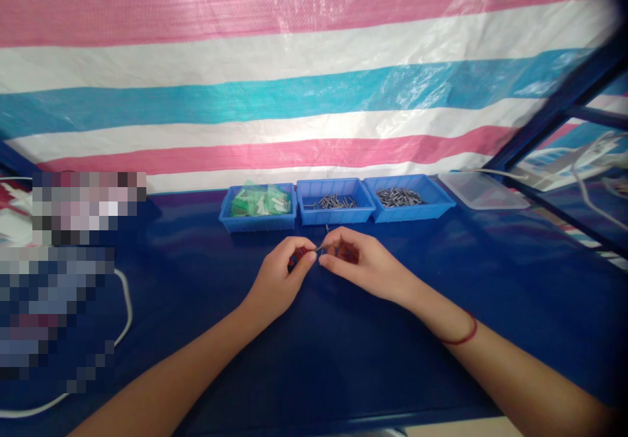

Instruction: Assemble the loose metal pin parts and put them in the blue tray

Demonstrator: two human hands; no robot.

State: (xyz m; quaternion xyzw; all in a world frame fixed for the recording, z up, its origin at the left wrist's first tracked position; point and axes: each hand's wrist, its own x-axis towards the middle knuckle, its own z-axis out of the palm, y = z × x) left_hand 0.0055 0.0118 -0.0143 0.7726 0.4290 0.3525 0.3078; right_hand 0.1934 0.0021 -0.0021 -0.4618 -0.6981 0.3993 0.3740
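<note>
My left hand (287,263) is closed in a pinch, thumb against forefinger, on a small thin metal piece (318,248) whose exact kind is too small to tell. Close beside it, my right hand (360,257) has its fingers curled and its thumb tip near the same piece. What the right fingers hold is mostly hidden. A short screw-like piece (327,229) shows just beyond the right fingertips. Behind the hands stand three blue bins: the left bin (260,226) with green and clear plastic packets, the middle bin (338,216) with loose screw-like metal pieces, and the right bin (417,212) with more metal pieces.
The dark blue tabletop (314,358) runs under everything. A translucent plastic lid (483,190) lies right of the bins. White cable (128,299) curves at the left, beside a blurred-out area. A striped plastic sheet (294,103) hangs behind, with a dark blue frame (549,120) at right.
</note>
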